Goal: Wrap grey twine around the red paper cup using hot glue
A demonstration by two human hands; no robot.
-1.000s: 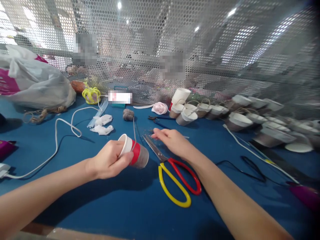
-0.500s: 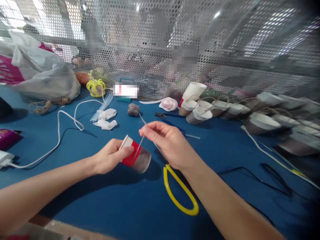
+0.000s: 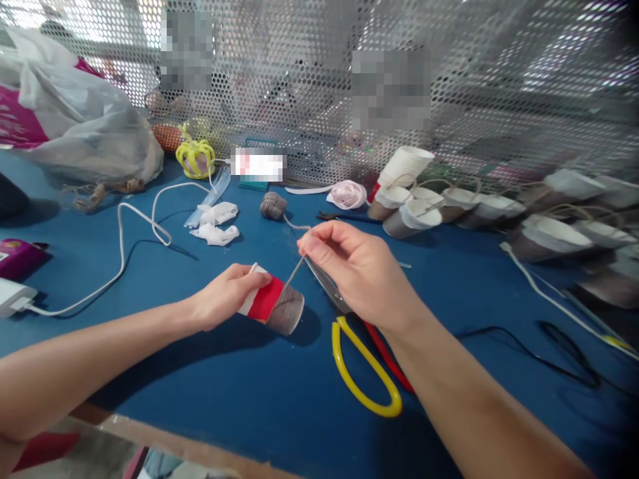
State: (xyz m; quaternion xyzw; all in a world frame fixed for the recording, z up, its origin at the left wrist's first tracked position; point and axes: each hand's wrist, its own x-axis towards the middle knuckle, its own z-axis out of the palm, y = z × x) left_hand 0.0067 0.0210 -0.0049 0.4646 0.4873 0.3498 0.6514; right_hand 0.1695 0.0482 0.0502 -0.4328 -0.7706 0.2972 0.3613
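My left hand (image 3: 227, 296) is closed around the rim end of a paper cup (image 3: 264, 298), which lies tilted on its side above the table. The cup is white and red, and grey yarn is wrapped round its base end. A taut strand of grey yarn (image 3: 294, 274) runs from the cup up to my right hand (image 3: 349, 269), pinched between thumb and forefinger. Beyond that hand the strand leads back to a small grey yarn ball (image 3: 273, 206). Under my right hand lie scissors (image 3: 367, 366) with one yellow and one red handle, partly hidden by the wrist.
Several yarn-wrapped cups (image 3: 414, 216) with cord handles stand at the right. A rolled pale ribbon (image 3: 348, 194), crumpled white scraps (image 3: 217, 223), a white cable (image 3: 120, 246) and a plastic bag (image 3: 100, 126) are about. Perforated metal mesh (image 3: 319, 86) borders the back of the blue table (image 3: 239, 406).
My right hand has drawn slightly up and right relative to the cup, with the yarn in it. The cup has turned a little in my left hand. The whole view has shifted slightly.
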